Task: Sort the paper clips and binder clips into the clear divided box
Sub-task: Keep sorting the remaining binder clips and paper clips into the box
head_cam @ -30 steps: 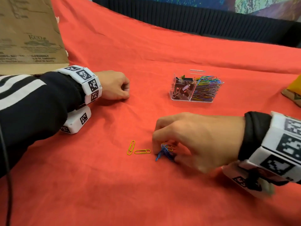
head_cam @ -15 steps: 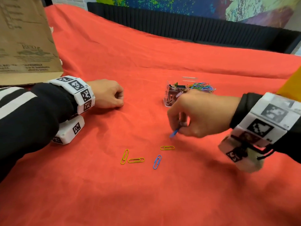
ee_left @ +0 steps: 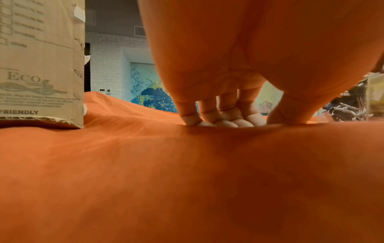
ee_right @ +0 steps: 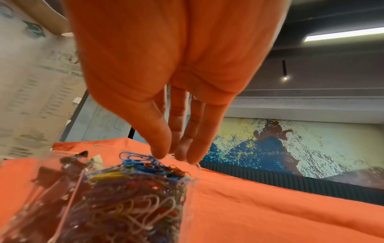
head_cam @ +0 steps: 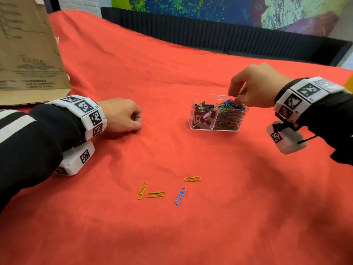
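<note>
The clear divided box (head_cam: 214,129) stands on the red cloth right of centre. Its left compartment holds dark binder clips (head_cam: 202,115) and its right one a heap of coloured paper clips (head_cam: 231,115). My right hand (head_cam: 234,97) hovers over the paper clip side. In the right wrist view its fingers (ee_right: 195,148) point straight down, just above blue clips (ee_right: 137,157) lying on top of the heap. Several loose clips lie nearer me: yellow (head_cam: 141,189), orange (head_cam: 155,194), blue (head_cam: 180,196) and orange (head_cam: 192,178). My left hand (head_cam: 136,119) rests loosely curled on the cloth, holding nothing.
A brown cardboard box (head_cam: 28,54) stands at the far left on the cloth. A black ridged edge (head_cam: 210,35) runs along the back of the table. A yellow object (head_cam: 350,81) shows at the right edge.
My right hand lifted a bunch of blue clips from the cloth and carried it up and right to the box, dropping a blue and an orange clip. My left hand stayed put.
</note>
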Demonstrator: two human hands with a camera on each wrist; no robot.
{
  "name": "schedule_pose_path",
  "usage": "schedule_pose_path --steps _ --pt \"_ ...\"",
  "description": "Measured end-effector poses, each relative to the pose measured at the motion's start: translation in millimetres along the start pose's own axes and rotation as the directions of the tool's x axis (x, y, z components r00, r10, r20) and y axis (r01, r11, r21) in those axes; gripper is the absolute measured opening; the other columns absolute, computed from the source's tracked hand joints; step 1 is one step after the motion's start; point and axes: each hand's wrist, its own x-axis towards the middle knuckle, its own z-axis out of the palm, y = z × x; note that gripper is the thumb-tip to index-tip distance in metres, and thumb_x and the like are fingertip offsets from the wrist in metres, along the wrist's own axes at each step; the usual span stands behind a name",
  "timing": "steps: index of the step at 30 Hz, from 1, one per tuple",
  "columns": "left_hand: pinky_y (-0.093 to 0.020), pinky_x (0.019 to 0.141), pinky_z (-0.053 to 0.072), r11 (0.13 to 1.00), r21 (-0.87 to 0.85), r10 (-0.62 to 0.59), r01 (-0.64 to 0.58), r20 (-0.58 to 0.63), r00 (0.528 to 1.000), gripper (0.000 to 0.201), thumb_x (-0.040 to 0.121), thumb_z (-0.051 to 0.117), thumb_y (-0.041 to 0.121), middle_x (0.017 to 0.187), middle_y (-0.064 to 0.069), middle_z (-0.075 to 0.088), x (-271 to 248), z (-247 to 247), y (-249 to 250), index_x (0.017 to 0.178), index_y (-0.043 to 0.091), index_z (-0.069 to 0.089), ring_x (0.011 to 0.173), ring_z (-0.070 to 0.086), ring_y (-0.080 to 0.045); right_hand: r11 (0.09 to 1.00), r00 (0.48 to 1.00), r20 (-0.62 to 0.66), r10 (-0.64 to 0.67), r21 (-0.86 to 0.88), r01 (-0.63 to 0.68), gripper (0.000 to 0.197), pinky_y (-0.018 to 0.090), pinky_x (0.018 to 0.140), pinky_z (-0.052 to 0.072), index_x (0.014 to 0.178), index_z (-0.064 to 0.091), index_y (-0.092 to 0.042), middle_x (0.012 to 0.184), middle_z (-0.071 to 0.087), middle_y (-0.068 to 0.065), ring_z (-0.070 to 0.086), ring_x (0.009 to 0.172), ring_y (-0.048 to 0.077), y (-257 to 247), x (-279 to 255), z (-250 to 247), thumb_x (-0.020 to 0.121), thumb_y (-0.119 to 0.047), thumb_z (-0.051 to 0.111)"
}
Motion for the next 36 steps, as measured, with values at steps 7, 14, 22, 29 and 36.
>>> schedule_pose_path --steps 7,14,22,29,36 --pt "-0.025 0.071 0.043 1.0 0.005 0.001 -0.001 -0.002 1.0 0.01 0.082 0.06 0.032 0.071 0.011 0.065 1 1 -1 0.077 0.024 0.063 0.068 0.058 -0.006 1.0 1.0 -0.027 0.001 0.027 -0.001 0.032 0.027 0.079 0.047 0.086 0.076 -0.03 0.066 0.058 -0.023 0.064 0.077 0.021 8 -10 -4 0.079 -0.002 0.063" --pt "-0.028 0.074 0.049 1.0 0.011 0.009 -0.01 0.004 1.0 0.011 0.081 0.061 0.034 0.074 0.011 0.067 1 1 -1 0.077 0.024 0.064 0.071 0.06 -0.011 0.997 0.996 0.043 -0.074 0.022 0.074 0.043 0.027 0.084 0.043 0.1 0.076 -0.036 0.097 0.067 -0.007 0.064 0.093 0.022 13 -12 10 0.081 -0.002 0.056" --pt "-0.024 0.069 0.041 1.0 -0.002 0.01 -0.01 0.005 1.0 0.011 0.081 0.062 0.032 0.072 0.01 0.065 2 2 -2 0.075 0.023 0.062 0.068 0.058 -0.01 0.928 0.932 0.064 -0.356 0.142 0.345 0.029 0.02 0.07 0.051 0.092 0.076 -0.031 0.083 0.068 -0.012 0.065 0.073 0.011 -54 -47 11 0.075 -0.012 0.063" --pt "-0.025 0.07 0.043 1.0 -0.001 0.011 -0.011 0.003 1.0 0.011 0.081 0.061 0.032 0.071 0.011 0.065 3 2 -2 0.075 0.023 0.063 0.067 0.057 -0.005 0.852 0.76 0.39 -0.519 0.305 0.426 0.039 0.029 0.069 0.053 0.1 0.067 -0.033 0.083 0.066 -0.011 0.061 0.072 0.007 -120 -88 27 0.066 -0.014 0.066" --pt "-0.025 0.07 0.044 1.0 -0.002 0.004 -0.004 -0.008 1.0 0.01 0.08 0.061 0.031 0.071 0.011 0.066 1 0 -1 0.076 0.023 0.064 0.065 0.057 -0.003 0.815 0.732 0.37 -0.572 0.361 0.454 0.047 0.028 0.068 0.053 0.103 0.065 -0.032 0.081 0.066 -0.012 0.059 0.072 0.005 -142 -85 26 0.066 -0.003 0.061"
